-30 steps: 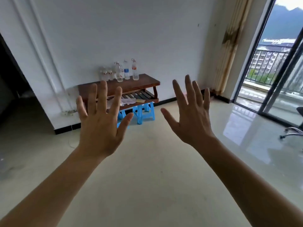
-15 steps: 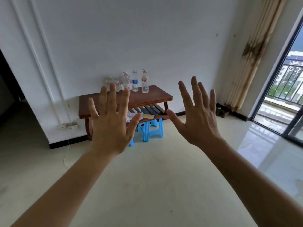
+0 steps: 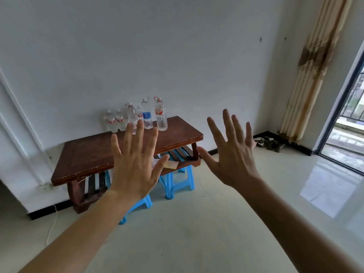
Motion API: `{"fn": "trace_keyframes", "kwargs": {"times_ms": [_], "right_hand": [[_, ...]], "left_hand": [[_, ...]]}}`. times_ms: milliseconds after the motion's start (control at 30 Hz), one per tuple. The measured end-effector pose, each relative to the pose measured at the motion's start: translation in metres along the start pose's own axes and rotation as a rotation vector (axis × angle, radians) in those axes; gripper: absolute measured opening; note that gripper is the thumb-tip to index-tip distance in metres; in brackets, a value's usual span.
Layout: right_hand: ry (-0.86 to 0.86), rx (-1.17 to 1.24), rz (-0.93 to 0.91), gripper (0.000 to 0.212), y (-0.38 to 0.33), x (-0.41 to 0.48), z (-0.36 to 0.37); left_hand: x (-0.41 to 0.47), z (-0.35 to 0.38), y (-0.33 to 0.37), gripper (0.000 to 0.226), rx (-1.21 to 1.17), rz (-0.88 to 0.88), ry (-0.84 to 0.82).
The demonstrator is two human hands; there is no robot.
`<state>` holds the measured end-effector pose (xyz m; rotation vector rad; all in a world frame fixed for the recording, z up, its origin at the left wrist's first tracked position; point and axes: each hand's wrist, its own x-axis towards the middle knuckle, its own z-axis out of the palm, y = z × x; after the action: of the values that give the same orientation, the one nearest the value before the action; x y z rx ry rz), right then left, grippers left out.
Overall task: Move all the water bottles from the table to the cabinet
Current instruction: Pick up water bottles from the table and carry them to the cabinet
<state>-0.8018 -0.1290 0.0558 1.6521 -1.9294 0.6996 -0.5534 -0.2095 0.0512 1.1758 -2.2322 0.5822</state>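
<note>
left grip [image 3: 134,170] and right grip [image 3: 234,164] are both raised, fingers spread wide, backs toward the camera, holding nothing. the water bottles [image 3: 161,115] stand upright in a cluster beyond the left grip's fingertips, along the far edge of the brown worktop [image 3: 88,154]. blue stools [image 3: 177,182] sit beneath it.
</note>
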Motion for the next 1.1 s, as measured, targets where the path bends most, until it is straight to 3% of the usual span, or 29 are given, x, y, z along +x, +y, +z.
{"fn": "trace_keyframes", "kwargs": {"times_ms": [167, 400, 633, 900, 1100], "right_hand": [[-0.054, 0.09, 0.022, 0.083, 0.024, 0.079, 0.069], [-0.197, 0.099, -0.059, 0.088, 0.024, 0.181, 0.23], [-0.285, 0.07, -0.07, 0.091, 0.025, 0.307, 0.355], [-0.358, 0.146, 0.045, 0.093, 0.069, 0.397, 0.488], [-0.481, 0.188, 0.07, 0.096, 0.105, 0.443, 0.603]], "left_hand": [[0.067, 0.053, -0.017, 0.075, -0.024, -0.091, -0.007], [0.141, 0.199, -0.082, 0.075, 0.034, -0.158, -0.099], [0.251, 0.318, -0.156, 0.077, -0.011, -0.174, -0.088], [0.353, 0.463, -0.193, 0.075, -0.039, -0.103, -0.222], [0.391, 0.572, -0.191, 0.075, -0.06, -0.191, -0.39]]}}
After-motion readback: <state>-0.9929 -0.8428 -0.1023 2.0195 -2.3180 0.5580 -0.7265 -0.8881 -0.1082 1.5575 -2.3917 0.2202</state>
